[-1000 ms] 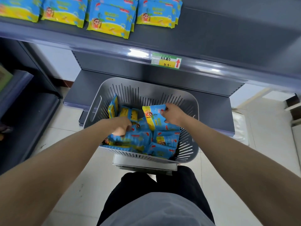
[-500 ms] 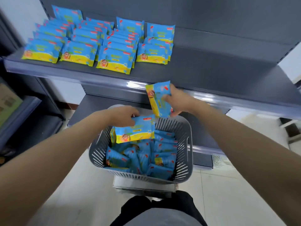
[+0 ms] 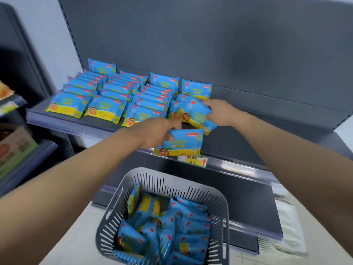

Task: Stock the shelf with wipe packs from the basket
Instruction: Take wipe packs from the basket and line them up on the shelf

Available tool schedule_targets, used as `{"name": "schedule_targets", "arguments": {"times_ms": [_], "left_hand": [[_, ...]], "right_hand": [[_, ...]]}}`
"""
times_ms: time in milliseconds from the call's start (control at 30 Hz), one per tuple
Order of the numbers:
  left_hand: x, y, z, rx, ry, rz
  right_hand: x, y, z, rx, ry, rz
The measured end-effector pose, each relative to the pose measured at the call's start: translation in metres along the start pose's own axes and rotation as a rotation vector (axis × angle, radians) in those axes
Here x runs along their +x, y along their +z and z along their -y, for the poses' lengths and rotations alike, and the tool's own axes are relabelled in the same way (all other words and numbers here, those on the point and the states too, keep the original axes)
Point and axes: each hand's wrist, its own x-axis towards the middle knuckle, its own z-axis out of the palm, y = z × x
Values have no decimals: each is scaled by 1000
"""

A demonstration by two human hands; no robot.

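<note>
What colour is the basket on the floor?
Grey, with slotted sides: the basket shows in the head view.

The wipe pack (image 3: 181, 143) in my left hand (image 3: 154, 131) is bright blue over a yellow band, with a cartoon figure and a red label. The second pack (image 3: 196, 115) at one o'clock, in my right hand (image 3: 219, 111), and the shelf rows (image 3: 107, 96) at ten o'clock share that print. The shelf (image 3: 219, 144) is dark grey, its price tag (image 3: 194, 161) white and yellow with a red arrow, and the basket (image 3: 172, 180) at six o'clock is grey with slotted walls.
</note>
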Motion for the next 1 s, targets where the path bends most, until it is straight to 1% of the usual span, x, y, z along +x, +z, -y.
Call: {"name": "schedule_targets", "arguments": {"times_ms": [33, 100, 167, 300, 367, 500, 700, 833, 1000], "left_hand": [[5, -2, 2, 8, -20, -10], [15, -5, 5, -2, -36, -18], [23, -7, 8, -22, -37, -32], [38, -13, 15, -38, -87, -36], [47, -14, 17, -27, -100, -49], [69, -17, 18, -18, -110, -87], [114, -16, 21, -36, -131, -102], [140, -5, 26, 84, -126, -90], [164, 5, 29, 204, -147, -160]], "right_hand": [[9, 1, 0, -15, -16, 49], [31, 6, -1, -146, -59, 135], [51, 12, 0, -235, -103, 144], [81, 18, -3, -274, -102, 139], [91, 18, -7, -248, -78, 119], [108, 19, -17, -179, -38, 6], [119, 15, -36, 12, -56, -10], [118, 15, -47, 99, -78, -37], [102, 7, -48, 144, -65, -147]]}}
